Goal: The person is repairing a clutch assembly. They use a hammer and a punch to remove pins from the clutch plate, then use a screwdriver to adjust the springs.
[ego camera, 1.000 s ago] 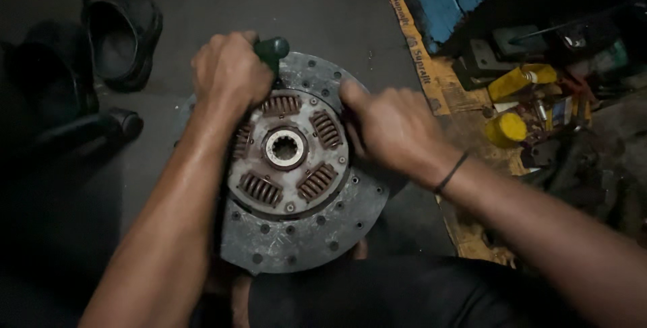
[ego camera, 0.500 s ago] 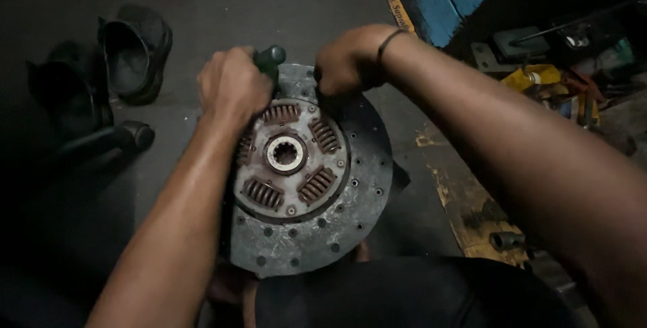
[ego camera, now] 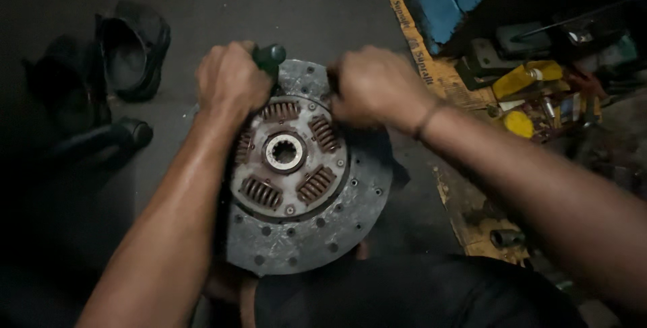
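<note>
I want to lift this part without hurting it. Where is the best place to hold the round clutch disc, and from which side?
Probably by the outer rim of the clutch disc, at its bare lower right edge. It lies flat with that edge free, while the left hand, gripping a green tool handle, and the right hand occupy the top. The rusty springs and splined hub offer poorer grip.

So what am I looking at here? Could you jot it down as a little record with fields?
Main thing: round clutch disc, grey friction ring, rusty springs around a splined hub
Left hand: closed around a dark green tool handle at the disc's upper edge
Right hand: blurred, at the disc's upper right rim; grip unclear
Surface: dark concrete floor
Left side: black shoes
Right side: yellow items among cluttered tools
</note>
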Motion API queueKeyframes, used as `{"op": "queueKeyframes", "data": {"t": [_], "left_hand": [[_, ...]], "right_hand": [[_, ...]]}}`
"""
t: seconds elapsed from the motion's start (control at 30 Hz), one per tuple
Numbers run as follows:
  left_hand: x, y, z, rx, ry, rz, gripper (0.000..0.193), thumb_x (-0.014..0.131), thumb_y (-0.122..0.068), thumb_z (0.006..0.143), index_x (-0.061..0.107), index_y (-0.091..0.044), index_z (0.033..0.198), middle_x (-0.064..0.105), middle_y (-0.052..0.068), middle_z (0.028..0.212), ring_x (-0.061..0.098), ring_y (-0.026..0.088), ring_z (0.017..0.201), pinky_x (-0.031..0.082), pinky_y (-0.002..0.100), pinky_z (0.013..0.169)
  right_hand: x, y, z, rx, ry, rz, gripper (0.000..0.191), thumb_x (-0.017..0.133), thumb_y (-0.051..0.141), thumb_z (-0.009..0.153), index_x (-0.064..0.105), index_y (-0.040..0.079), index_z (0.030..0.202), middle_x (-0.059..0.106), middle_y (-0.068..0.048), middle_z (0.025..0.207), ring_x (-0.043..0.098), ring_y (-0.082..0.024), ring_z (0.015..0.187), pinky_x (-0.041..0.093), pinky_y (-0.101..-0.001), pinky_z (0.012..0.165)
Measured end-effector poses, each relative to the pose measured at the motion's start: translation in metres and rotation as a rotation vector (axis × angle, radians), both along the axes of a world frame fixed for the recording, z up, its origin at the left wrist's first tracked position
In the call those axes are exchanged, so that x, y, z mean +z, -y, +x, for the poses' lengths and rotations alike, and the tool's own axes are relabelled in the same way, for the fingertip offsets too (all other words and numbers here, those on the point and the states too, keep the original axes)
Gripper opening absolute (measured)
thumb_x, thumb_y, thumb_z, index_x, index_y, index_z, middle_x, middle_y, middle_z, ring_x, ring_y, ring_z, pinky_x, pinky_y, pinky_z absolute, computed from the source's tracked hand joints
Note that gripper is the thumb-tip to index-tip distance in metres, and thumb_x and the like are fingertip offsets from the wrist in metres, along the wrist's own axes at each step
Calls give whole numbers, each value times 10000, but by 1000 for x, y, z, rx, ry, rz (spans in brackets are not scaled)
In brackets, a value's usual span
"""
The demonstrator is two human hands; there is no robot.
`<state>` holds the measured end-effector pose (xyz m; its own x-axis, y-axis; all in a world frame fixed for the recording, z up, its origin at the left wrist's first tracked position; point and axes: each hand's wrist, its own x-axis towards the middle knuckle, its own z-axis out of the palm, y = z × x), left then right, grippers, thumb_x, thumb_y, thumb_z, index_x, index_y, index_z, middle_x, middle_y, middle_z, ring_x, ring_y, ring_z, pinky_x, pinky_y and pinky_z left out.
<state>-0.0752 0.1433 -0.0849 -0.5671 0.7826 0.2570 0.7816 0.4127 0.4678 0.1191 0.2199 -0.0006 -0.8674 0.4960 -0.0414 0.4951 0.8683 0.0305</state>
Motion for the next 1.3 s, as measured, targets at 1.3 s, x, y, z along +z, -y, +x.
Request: {"op": "queueKeyframes", "data": {"t": [1.3], "left_hand": [[-2,3,3,51,106,-5,231,656,-192,896,772,-63,1049,736,275,958,729,452,926,524,547,904]], "right_hand": [[-52,-54,36,-279,-556,-788,323,634,374,982,687,103,1151,647,116,832,646,-38,755,560,-242,668]]}}
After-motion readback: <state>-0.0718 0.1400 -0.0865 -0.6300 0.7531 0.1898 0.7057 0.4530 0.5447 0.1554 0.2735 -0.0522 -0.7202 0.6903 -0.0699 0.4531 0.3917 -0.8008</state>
